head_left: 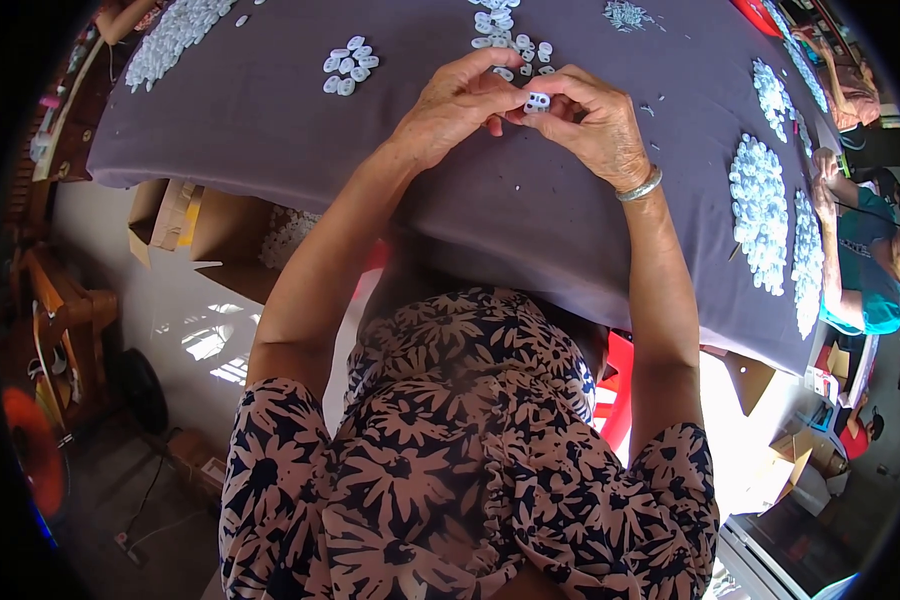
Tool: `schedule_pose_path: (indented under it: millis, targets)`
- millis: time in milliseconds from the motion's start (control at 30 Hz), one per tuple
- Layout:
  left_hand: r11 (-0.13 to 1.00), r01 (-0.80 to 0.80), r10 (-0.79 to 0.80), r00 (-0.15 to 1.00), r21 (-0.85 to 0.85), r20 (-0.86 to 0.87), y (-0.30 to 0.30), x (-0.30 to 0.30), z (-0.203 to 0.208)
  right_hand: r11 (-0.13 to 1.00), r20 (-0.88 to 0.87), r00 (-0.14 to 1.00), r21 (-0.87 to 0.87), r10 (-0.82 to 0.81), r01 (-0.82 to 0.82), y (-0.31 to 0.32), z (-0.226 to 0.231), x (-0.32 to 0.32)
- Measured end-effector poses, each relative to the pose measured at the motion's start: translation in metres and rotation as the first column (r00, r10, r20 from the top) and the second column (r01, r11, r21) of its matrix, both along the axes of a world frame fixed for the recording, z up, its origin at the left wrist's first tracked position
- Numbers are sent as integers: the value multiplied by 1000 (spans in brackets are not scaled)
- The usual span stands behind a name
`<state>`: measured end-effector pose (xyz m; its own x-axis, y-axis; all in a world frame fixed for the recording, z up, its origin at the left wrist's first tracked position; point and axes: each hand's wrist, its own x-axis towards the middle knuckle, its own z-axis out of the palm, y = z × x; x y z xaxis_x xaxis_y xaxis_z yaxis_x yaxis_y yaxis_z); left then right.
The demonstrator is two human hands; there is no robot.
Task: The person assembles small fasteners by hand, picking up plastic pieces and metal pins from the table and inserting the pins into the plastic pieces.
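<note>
Over the far middle of the table, my two hands meet at one small white plastic piece [537,101] with dark holes. My right hand [592,122] pinches it between thumb and fingers; a metal bangle circles that wrist. From the other side, my left hand [459,105] brings thumb and fingertips up to the piece, its fingers closed at the tip. Whether a smaller part sits between the left fingertips is hidden. Just beyond the hands lie several similar white pieces [495,22]. A small cluster of white oval pieces [348,66] rests to the left.
A dark cloth covers the table [300,130]. White pieces form a heap [180,40] at far left and another [758,210] at right. Small metal-looking parts [626,15] lie at the back. A co-worker in teal [865,260] sits right. Below the table stands a cardboard box [232,235].
</note>
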<state>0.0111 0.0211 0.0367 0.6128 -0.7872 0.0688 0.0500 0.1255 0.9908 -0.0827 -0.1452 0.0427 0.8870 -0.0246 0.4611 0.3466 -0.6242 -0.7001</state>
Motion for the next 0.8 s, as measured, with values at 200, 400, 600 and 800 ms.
schedule_pose_path:
  millis: [200, 400, 600, 800]
  targets:
    - [999, -17, 19, 999, -42, 50, -4, 3, -18, 998, 28, 999, -55, -20, 22, 8, 0, 2]
    - [998, -53, 53, 999, -43, 3, -7, -2, -15, 982, 33, 996, -167, -80, 85, 9, 1, 0]
    - [1000, 1, -1, 999, -6, 43, -5, 1, -18, 842, 109, 993, -531, -42, 94, 4, -5, 1]
    - [998, 1, -1, 1000, 62, 8, -4, -1, -6, 826, 96, 994, -556, -47, 92, 5, -5, 0]
